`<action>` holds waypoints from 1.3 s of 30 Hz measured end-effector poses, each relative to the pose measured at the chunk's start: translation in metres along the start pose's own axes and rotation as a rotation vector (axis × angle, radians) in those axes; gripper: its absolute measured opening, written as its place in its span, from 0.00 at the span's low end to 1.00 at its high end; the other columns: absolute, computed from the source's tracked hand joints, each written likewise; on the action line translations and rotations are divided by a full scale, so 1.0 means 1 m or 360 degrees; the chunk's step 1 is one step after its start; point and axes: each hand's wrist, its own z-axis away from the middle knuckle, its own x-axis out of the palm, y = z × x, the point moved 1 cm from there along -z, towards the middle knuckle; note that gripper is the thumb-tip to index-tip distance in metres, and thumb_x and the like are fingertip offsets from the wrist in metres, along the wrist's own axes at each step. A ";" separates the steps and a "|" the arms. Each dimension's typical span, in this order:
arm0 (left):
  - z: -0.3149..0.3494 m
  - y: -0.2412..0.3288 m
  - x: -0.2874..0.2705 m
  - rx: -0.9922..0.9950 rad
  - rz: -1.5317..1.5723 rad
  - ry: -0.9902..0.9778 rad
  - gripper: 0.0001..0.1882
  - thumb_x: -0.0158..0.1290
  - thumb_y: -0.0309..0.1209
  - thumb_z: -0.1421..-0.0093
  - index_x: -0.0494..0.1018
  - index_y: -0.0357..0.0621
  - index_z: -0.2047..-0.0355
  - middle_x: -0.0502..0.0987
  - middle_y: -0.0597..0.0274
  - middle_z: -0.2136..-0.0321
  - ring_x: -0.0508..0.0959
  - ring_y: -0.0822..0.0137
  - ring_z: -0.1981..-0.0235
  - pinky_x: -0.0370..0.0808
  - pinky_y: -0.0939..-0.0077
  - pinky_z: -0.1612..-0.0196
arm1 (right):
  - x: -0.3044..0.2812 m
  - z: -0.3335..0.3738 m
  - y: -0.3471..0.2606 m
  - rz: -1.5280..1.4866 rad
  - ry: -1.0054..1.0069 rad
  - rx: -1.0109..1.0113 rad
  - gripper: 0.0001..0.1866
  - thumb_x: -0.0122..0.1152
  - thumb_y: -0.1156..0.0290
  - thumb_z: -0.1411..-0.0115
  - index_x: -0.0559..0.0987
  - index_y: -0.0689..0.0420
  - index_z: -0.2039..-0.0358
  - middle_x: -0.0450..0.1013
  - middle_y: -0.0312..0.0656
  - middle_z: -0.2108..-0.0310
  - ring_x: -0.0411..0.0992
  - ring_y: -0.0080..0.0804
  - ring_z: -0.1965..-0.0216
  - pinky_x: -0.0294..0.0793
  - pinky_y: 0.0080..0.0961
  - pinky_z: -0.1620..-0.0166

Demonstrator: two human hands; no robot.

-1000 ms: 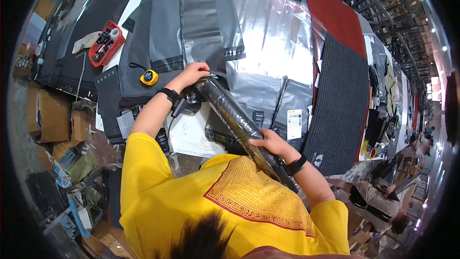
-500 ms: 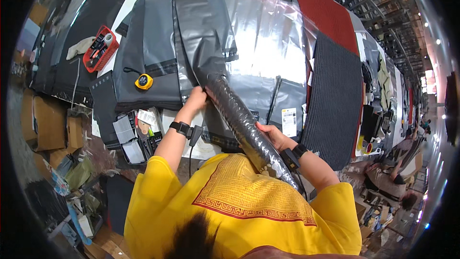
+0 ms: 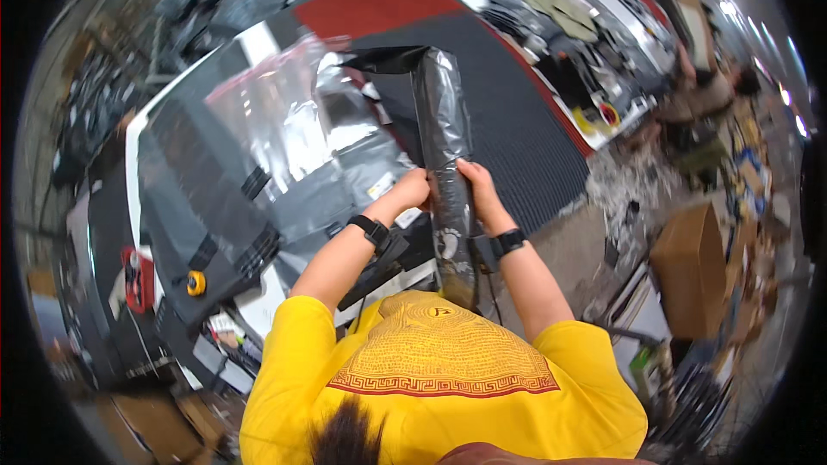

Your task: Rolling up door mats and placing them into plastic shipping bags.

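Observation:
A long, tube-shaped package in shiny black plastic bag (image 3: 448, 125) stands up in front of my chest, its lower end close to my yellow shirt. My left hand (image 3: 415, 189) is closed at its left edge, with the fingertips partly hidden. On the right edge my right hand (image 3: 479, 188) grips it, thumb on the front and the other fingers out of sight behind. From the package's top a loose black flap folds over to the left. Clear plastic bags (image 3: 280, 129) and grey plastic bags (image 3: 314, 196) lie on the table left of my hands.
Beyond the package lies a dark ribbed mat (image 3: 517, 125) with a red ribbed part (image 3: 379, 2). A yellow tape measure (image 3: 196, 282) and a red basket (image 3: 139, 280) are at the left. Cardboard boxes (image 3: 689, 267) stand on the right, and another person (image 3: 711, 103) is at the far right.
My view and body have turned to the right, from the bags toward the ribbed mat. The package has swung from slanting to nearly upright, and my left hand has come closer to my right.

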 end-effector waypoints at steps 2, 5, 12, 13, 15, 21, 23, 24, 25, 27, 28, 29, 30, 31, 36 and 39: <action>-0.034 -0.032 0.025 -0.0196 0.0076 -0.0109 0.13 0.47 0.29 0.34 0.80 0.35 0.62 0.82 0.53 0.72 0.83 0.59 0.74 0.81 0.63 0.74 | -0.031 -0.005 0.045 0.0569 0.0541 -0.0229 0.29 0.58 0.49 0.36 0.74 0.66 0.52 0.77 0.47 0.61 0.76 0.36 0.61 0.73 0.32 0.54; -0.047 -0.078 0.074 -0.0282 0.0143 -0.0089 0.12 0.46 0.27 0.34 0.79 0.35 0.62 0.82 0.52 0.73 0.82 0.55 0.77 0.80 0.61 0.74 | -0.065 0.019 0.078 0.0734 0.0761 -0.0149 0.31 0.57 0.50 0.35 0.69 0.64 0.44 0.77 0.58 0.57 0.77 0.50 0.56 0.73 0.39 0.50; -0.027 -0.055 0.101 -0.0247 -0.0394 -0.0282 0.13 0.43 0.23 0.37 0.79 0.31 0.66 0.81 0.52 0.76 0.81 0.58 0.79 0.78 0.61 0.76 | -0.131 0.044 0.060 0.1307 0.0251 -0.0437 0.24 0.53 0.56 0.32 0.79 0.66 0.72 0.75 0.62 0.73 0.75 0.61 0.67 0.72 0.46 0.65; -0.012 -0.048 0.106 -0.0215 -0.0655 -0.0332 0.11 0.48 0.27 0.40 0.81 0.35 0.69 0.81 0.49 0.77 0.82 0.55 0.78 0.78 0.58 0.73 | -0.133 0.063 0.051 0.1426 0.0124 -0.0396 0.23 0.51 0.58 0.31 0.79 0.65 0.73 0.75 0.60 0.72 0.76 0.60 0.67 0.73 0.47 0.65; 0.016 -0.087 0.116 0.0339 -0.1752 -0.0683 0.12 0.56 0.36 0.46 0.82 0.41 0.67 0.82 0.45 0.71 0.83 0.44 0.67 0.78 0.54 0.66 | -0.146 0.106 0.064 0.1492 -0.0420 -0.0693 0.18 0.50 0.62 0.34 0.77 0.61 0.76 0.73 0.59 0.75 0.73 0.62 0.73 0.74 0.50 0.68; 0.086 -0.091 0.160 0.0648 -0.1816 -0.1072 0.14 0.54 0.38 0.42 0.81 0.41 0.64 0.82 0.43 0.66 0.83 0.45 0.64 0.79 0.55 0.60 | -0.169 0.170 0.068 0.1343 -0.1388 -0.0374 0.12 0.57 0.66 0.43 0.81 0.61 0.67 0.77 0.57 0.69 0.76 0.57 0.67 0.74 0.45 0.62; 0.061 -0.027 0.167 0.0634 -0.2324 -0.1268 0.08 0.56 0.32 0.51 0.82 0.45 0.76 0.83 0.51 0.73 0.83 0.49 0.70 0.78 0.55 0.67 | -0.168 0.131 0.067 0.1546 -0.1464 -0.0518 0.12 0.60 0.65 0.45 0.82 0.61 0.69 0.77 0.56 0.70 0.77 0.54 0.68 0.74 0.42 0.64; 0.038 -0.016 0.157 0.0517 -0.2478 -0.1111 0.08 0.54 0.31 0.49 0.83 0.46 0.74 0.83 0.50 0.73 0.83 0.49 0.70 0.78 0.55 0.66 | -0.173 0.101 0.050 0.1729 -0.1354 -0.0441 0.12 0.62 0.65 0.47 0.83 0.61 0.71 0.77 0.55 0.72 0.77 0.52 0.69 0.75 0.41 0.65; 0.010 -0.029 0.130 0.0641 -0.2074 -0.0687 0.08 0.54 0.30 0.46 0.82 0.44 0.73 0.82 0.48 0.73 0.83 0.49 0.70 0.78 0.55 0.66 | -0.187 0.074 0.028 0.1418 -0.1003 -0.0470 0.11 0.64 0.65 0.46 0.83 0.61 0.70 0.78 0.53 0.74 0.77 0.47 0.72 0.75 0.39 0.66; 0.009 0.004 0.131 0.0082 -0.1497 -0.0261 0.12 0.54 0.35 0.40 0.81 0.39 0.71 0.82 0.45 0.72 0.82 0.45 0.67 0.78 0.55 0.64 | -0.203 0.058 0.026 0.1101 -0.0695 -0.0476 0.11 0.66 0.66 0.46 0.84 0.62 0.69 0.79 0.50 0.75 0.76 0.42 0.75 0.75 0.37 0.66; 0.008 -0.028 0.137 0.0195 -0.1974 -0.0531 0.14 0.54 0.36 0.39 0.79 0.37 0.73 0.81 0.43 0.72 0.82 0.43 0.68 0.78 0.55 0.63 | -0.204 0.061 0.040 0.1250 -0.0815 -0.0321 0.11 0.67 0.65 0.45 0.84 0.61 0.70 0.79 0.48 0.76 0.77 0.38 0.75 0.75 0.35 0.66; 0.010 -0.058 0.140 0.0167 -0.1923 -0.0399 0.14 0.53 0.35 0.38 0.79 0.36 0.74 0.81 0.44 0.74 0.82 0.46 0.71 0.78 0.57 0.65 | -0.204 0.068 0.056 0.1391 -0.0949 -0.0159 0.11 0.68 0.65 0.45 0.84 0.61 0.70 0.79 0.45 0.78 0.77 0.34 0.75 0.76 0.34 0.66; 0.009 -0.077 0.143 0.0145 -0.1883 -0.0271 0.14 0.53 0.34 0.37 0.78 0.35 0.75 0.81 0.45 0.76 0.83 0.48 0.74 0.78 0.58 0.67 | -0.206 0.080 0.079 0.1217 -0.0861 -0.0011 0.11 0.68 0.65 0.43 0.85 0.60 0.72 0.79 0.42 0.80 0.76 0.27 0.76 0.76 0.31 0.66; 0.013 -0.086 0.145 -0.0151 -0.1194 -0.0110 0.14 0.52 0.33 0.36 0.77 0.35 0.75 0.81 0.48 0.78 0.82 0.54 0.76 0.78 0.62 0.70 | -0.206 0.089 0.089 0.0973 -0.0665 0.0114 0.11 0.68 0.65 0.42 0.84 0.60 0.73 0.79 0.40 0.79 0.76 0.26 0.75 0.76 0.29 0.65; 0.032 -0.100 0.174 -0.0523 -0.0109 0.0144 0.15 0.49 0.32 0.35 0.78 0.34 0.73 0.80 0.55 0.80 0.79 0.66 0.81 0.74 0.73 0.75 | -0.213 0.106 0.132 -0.0012 0.0128 0.0480 0.19 0.69 0.64 0.40 0.73 0.61 0.55 0.74 0.38 0.66 0.77 0.28 0.64 0.79 0.28 0.61; 0.058 -0.078 0.191 -0.0224 -0.1113 -0.0185 0.14 0.52 0.34 0.35 0.79 0.35 0.69 0.81 0.53 0.78 0.81 0.55 0.74 0.76 0.61 0.68 | -0.199 0.113 0.105 0.0184 0.0318 0.0384 0.20 0.67 0.63 0.37 0.71 0.59 0.52 0.75 0.38 0.65 0.78 0.29 0.63 0.80 0.28 0.60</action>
